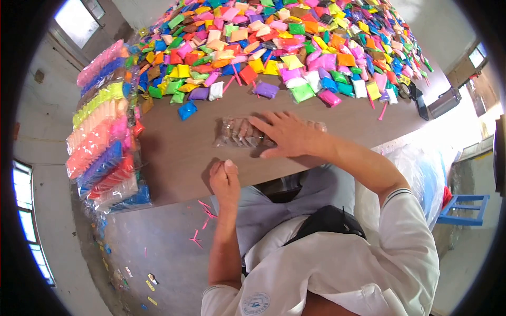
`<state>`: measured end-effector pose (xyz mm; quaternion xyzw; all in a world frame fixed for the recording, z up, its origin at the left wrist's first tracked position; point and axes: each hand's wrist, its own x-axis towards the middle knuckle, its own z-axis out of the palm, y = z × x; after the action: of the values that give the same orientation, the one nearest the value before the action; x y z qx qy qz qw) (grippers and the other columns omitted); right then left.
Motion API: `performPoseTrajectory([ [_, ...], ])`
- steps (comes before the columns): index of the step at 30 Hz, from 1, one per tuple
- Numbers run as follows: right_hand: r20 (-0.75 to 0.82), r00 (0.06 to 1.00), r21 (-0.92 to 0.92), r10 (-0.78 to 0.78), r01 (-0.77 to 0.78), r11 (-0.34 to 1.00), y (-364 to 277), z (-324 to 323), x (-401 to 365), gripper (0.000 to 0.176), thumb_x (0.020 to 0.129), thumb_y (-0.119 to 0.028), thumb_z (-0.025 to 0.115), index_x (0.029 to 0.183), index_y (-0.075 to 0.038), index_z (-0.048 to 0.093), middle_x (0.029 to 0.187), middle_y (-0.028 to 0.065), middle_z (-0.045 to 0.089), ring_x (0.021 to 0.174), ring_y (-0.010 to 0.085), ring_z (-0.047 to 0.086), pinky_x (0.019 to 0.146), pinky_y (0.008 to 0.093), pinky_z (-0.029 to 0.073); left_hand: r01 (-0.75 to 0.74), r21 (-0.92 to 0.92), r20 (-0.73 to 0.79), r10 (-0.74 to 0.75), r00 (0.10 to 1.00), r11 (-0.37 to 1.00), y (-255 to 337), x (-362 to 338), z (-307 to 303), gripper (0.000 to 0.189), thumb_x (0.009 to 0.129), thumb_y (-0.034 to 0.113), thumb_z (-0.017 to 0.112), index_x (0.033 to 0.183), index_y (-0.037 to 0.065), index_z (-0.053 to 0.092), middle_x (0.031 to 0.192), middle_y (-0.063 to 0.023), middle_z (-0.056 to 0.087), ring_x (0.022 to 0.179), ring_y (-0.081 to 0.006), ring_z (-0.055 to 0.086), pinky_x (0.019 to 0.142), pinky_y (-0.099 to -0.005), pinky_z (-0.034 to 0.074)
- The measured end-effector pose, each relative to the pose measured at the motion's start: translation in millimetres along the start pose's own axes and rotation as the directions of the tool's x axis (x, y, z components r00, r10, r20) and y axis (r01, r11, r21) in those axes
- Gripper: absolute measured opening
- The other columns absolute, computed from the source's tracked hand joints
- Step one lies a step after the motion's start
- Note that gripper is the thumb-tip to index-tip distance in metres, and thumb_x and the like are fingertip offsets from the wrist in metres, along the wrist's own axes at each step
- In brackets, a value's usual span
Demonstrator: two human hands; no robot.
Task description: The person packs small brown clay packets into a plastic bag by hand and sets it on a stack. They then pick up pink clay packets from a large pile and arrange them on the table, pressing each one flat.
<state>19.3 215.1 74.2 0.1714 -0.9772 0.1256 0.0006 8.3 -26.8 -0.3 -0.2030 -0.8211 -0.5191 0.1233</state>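
A long clear plastic bag of brown packets [240, 132] lies across the table in front of me. My right hand [292, 136] rests flat over its middle and right part, fingers spread, hiding some of the packets. At the table's front edge, my left hand [225, 181] is closed in a fist with the thumb on top, apart from the bag; nothing shows sticking out of it. A single blue packet [187, 110] lies beyond the bag, to the left.
A large heap of small coloured packets [253, 37] covers the far table. Filled clear bags [103, 126] are stacked along the left edge. A tape roll [404, 90] and a dark box [444, 102] sit at the right. Pink sticks [206, 210] lie on the floor, and a blue stool [464, 210] stands right.
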Motion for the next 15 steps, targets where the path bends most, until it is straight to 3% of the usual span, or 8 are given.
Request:
performPoseTrajectory([
  [2, 0.025, 0.999, -0.025, 0.040, -0.039, 0.999, 0.5, 9.6, 0.3, 0.094, 0.079, -0.046, 0.074, 0.153, -0.013, 0.027, 0.143, 0.0217, 0.041, 0.130, 0.0426, 0.043, 0.104, 0.0533, 0.038, 0.003, -0.001, -0.011, -0.003, 1.000, 1.000, 1.0, -0.7, 0.2, 0.042, 0.100, 0.024, 0.051, 0.068, -0.001, 0.056, 0.066, -0.0115, 0.053, 0.063, -0.0254, 0.052, 0.061, -0.0388, 0.041],
  [4, 0.031, 0.998, -0.005, 0.048, -0.048, 0.999, -1.6, 14.0, 6.1, 0.094, 0.078, -0.043, 0.075, 0.153, -0.013, 0.027, 0.141, 0.0213, 0.042, 0.128, 0.0424, 0.044, 0.103, 0.0532, 0.039, -0.076, 0.118, -0.054, 0.083, 0.995, 0.990, -7.1, -1.0, 1.7, 0.038, 0.098, 0.023, 0.053, 0.069, -0.001, 0.056, 0.067, -0.0138, 0.051, 0.065, -0.0303, 0.052, 0.062, -0.0418, 0.040],
  [6, 0.024, 0.999, 0.025, 0.039, -0.039, 0.999, -1.3, 9.2, 6.4, 0.092, 0.079, -0.041, 0.075, 0.153, -0.013, 0.027, 0.140, 0.0215, 0.043, 0.127, 0.0423, 0.046, 0.104, 0.0534, 0.038, -0.084, 0.123, -0.026, 0.088, 0.996, 0.989, -7.4, -2.4, 1.6, 0.036, 0.098, 0.021, 0.053, 0.071, -0.003, 0.054, 0.069, -0.0168, 0.051, 0.069, -0.0368, 0.052, 0.068, -0.0461, 0.042],
  [11, -0.027, 0.998, 0.029, 0.050, -0.049, 0.998, -11.8, -15.6, 4.6, 0.089, 0.082, -0.037, 0.074, 0.154, -0.015, 0.026, 0.138, 0.0216, 0.044, 0.126, 0.0409, 0.047, 0.106, 0.0526, 0.037, -0.083, 0.154, -0.063, 0.094, 0.994, 0.985, -3.8, -1.1, 5.5, 0.031, 0.095, 0.018, 0.057, 0.072, -0.003, 0.054, 0.072, -0.0164, 0.053, 0.073, -0.0373, 0.053, 0.070, -0.0464, 0.043],
  [15, 0.055, 0.998, -0.019, 0.042, -0.041, 0.999, -7.8, 1.3, 11.8, 0.086, 0.082, -0.033, 0.074, 0.153, -0.016, 0.028, 0.135, 0.0211, 0.046, 0.124, 0.0399, 0.048, 0.103, 0.0511, 0.039, -0.128, 0.211, -0.087, 0.149, 0.985, 0.969, 2.4, 0.8, 8.0, 0.027, 0.093, 0.015, 0.059, 0.071, -0.001, 0.054, 0.074, -0.0158, 0.054, 0.075, -0.0367, 0.054, 0.072, -0.0465, 0.044],
])
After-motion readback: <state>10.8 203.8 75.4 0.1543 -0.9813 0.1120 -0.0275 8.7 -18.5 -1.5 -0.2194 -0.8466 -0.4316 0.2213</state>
